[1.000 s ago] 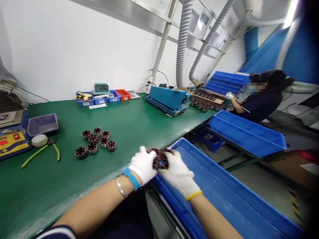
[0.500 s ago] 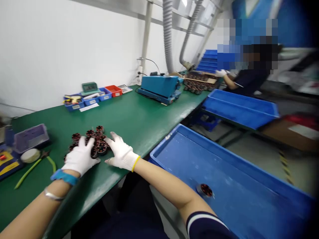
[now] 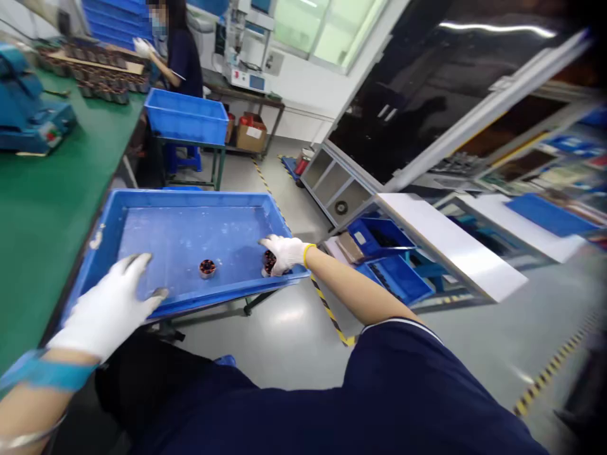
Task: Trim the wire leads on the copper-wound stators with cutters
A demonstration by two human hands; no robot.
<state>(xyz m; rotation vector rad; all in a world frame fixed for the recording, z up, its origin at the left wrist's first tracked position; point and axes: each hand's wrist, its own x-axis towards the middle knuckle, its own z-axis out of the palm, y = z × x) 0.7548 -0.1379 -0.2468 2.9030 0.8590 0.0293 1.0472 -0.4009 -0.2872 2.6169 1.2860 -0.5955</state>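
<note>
Both my hands wear white gloves. My right hand (image 3: pixel 284 252) reaches over the far corner of a large blue tray (image 3: pixel 142 208) and closes round a small round copper-wound motor part (image 3: pixel 269 261) at the tray's near rim. Another such part (image 3: pixel 207 268) lies alone on the tray floor, left of that hand. My left hand (image 3: pixel 107 309) hovers over the tray's near left corner, fingers stretched out, holding nothing.
The green bench (image 3: pixel 42 208) runs along the left with a blue machine (image 3: pixel 26 114) on it. A person (image 3: pixel 177 50) works at the far end beside another blue bin (image 3: pixel 187 117). To the right are grey floor, a white table (image 3: pixel 446 243) and small blue bins (image 3: pixel 386 256).
My view has swung right, from the bench to the tray. Both hands left the cluster of parts on the bench; my right hand now has a part down in the tray.
</note>
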